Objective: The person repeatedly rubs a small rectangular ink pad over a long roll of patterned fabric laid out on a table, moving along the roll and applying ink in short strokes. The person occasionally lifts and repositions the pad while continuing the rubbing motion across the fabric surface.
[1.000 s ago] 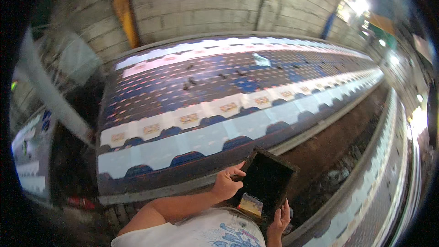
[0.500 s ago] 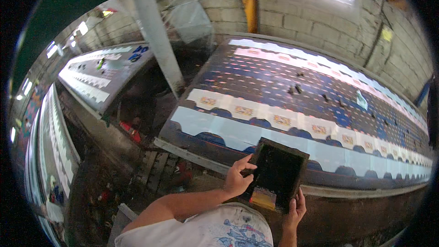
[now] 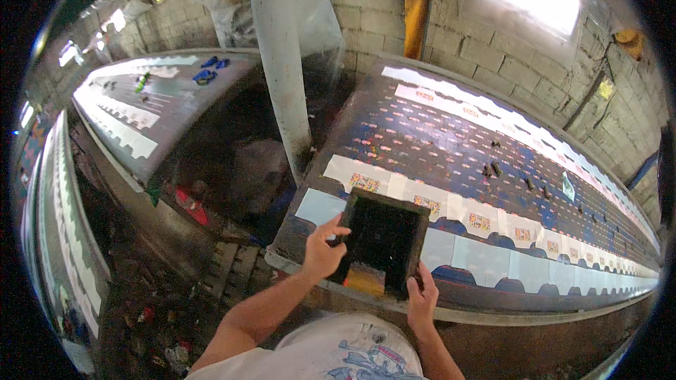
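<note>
We hold a black rectangular frame, a dark-meshed screen with a patch of yellow-orange colour at its near edge, by both hands. It rests on the near edge of the long tabletop, over the row of pale printed panels, tilted slightly off their line.

Left hand: grip closed on the frame's left rail, thumb and fingers curled over the edge, index finger lifted along the top. Right hand: grip closed on the near right corner, fingers over the rim from below.

Outward from the grips: beyond the frame lies the dark blue cloth with rows of small repeated prints; farther right, a few small dark blocks sit on it. Left of the left grip stands a pale round post, then a gap down to a dirty floor and a second tabletop carrying blue objects.

Risks, as we judge them:
- Both grips sit on the near half of the frame; the far edge is unsupported by hand and could drop or drag, smearing the panel under it.
- The skew to the panel row could put a print off register.
- The wet colour near the right grip could run out over the near rail, or reach the fingers and mark the cloth.
- The frame lies close to the tabletop's edge; a slip of the right grip could tip it toward us.
</note>
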### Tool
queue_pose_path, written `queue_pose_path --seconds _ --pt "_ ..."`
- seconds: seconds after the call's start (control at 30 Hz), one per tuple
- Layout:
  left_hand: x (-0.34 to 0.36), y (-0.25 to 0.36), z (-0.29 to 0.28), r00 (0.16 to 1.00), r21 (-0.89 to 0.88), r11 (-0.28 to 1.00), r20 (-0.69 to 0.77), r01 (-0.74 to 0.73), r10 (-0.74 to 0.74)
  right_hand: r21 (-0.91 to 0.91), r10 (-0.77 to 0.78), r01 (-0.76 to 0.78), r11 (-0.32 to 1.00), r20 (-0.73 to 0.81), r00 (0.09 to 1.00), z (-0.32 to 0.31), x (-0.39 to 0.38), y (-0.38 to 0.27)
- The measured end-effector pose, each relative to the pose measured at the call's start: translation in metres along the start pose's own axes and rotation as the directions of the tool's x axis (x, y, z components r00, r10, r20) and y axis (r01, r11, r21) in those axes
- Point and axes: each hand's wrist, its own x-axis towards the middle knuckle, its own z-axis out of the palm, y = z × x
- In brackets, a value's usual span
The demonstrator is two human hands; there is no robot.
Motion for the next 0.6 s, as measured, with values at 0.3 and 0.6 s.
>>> queue_pose_path --seconds 0.3,0.6 --pt "0.049 -0.131 -0.057 0.984 -0.194 0.974 0.153 0.116 -0.087 -0.077 0.19 -0.192 0.978 -0.032 0.981 0.123 0.016 0.004" --pt "0.045 -0.151 -0.062 0.977 -0.321 0.927 0.147 0.194 -0.154 -0.212 0.24 -0.254 0.944 -0.091 0.967 0.138 0.018 0.038"
